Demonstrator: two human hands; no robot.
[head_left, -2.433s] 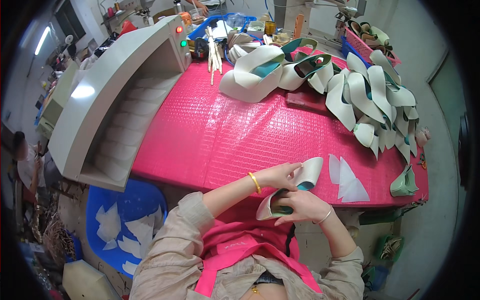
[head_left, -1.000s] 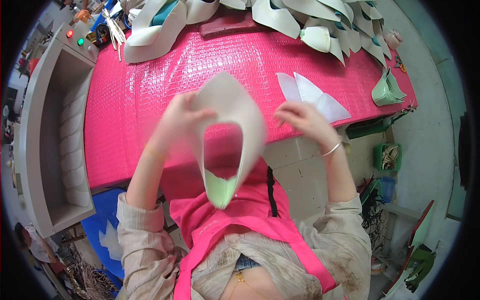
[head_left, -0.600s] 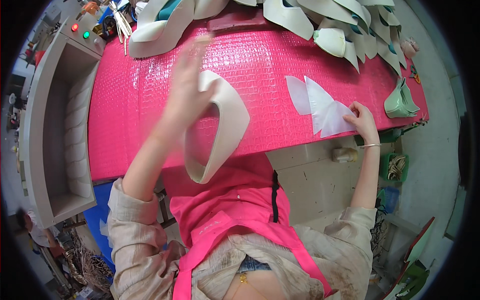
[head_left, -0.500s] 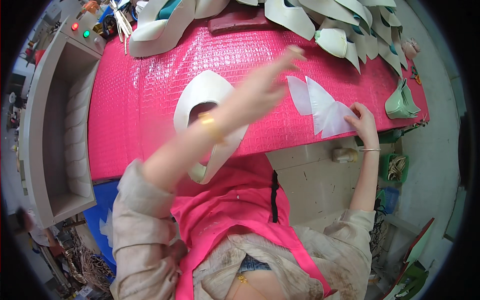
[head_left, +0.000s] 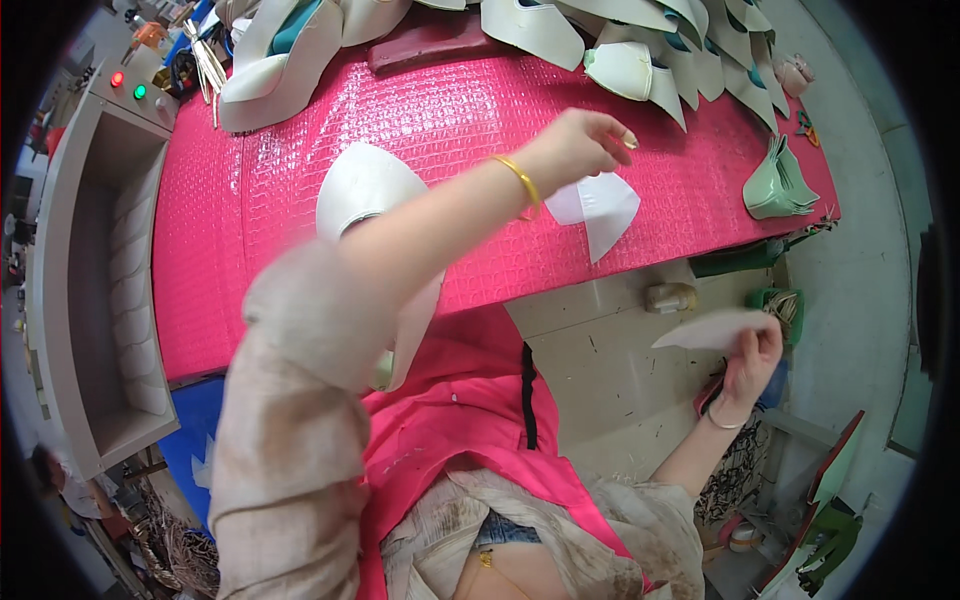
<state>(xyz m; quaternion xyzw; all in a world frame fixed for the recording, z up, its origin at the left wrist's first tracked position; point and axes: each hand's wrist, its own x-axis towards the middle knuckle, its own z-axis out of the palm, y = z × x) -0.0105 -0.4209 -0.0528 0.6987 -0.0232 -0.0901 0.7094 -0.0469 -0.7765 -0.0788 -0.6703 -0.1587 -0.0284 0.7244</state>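
Observation:
My left hand, with a gold bangle on the wrist, reaches across the pink textured table. Its fingers are pinched together just above the thin white cut pieces lying near the table's front edge. My right hand is off the table, low at the right, and holds one thin white piece by its edge. A cream curved shoe upper lies on the table behind my left forearm and hangs over the front edge.
A grey machine with red and green buttons stands at the left. Several cream and teal uppers are piled along the back. A stack of pale green pieces sits at the right end. A blue bin is below.
Both hands held the cream upper before. My left hand laid it on the table and swung right to the white pieces. My right hand drew one white piece off the table.

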